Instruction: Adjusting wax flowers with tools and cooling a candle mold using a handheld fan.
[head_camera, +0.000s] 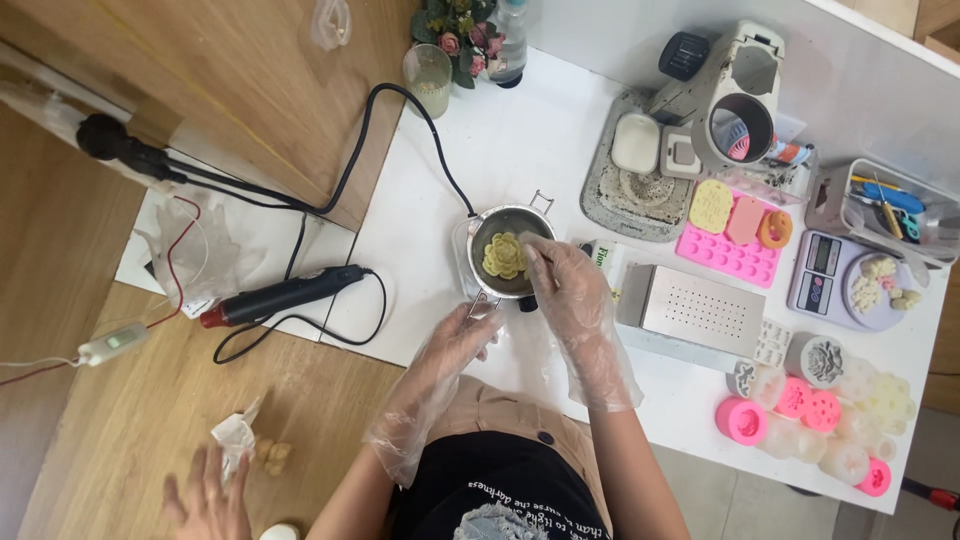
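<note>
Pot (505, 255) on white tabletop (440, 180), flower-shaped wax piece (503, 256) inside. Right hand (565, 290) (gloved) at pot's 4 o'clock, fingers pinched on a thin stick reaching toward the piece. Left hand (462, 340) at 6 o'clock, curled around the pot handle; right nearer.

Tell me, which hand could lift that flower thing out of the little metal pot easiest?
Probably the right hand: its gloved fingers already reach over the rim of the metal pot, just beside the pale yellow flower piece. The left hand sits lower, at the pot's near edge, seemingly steadying it.
</note>
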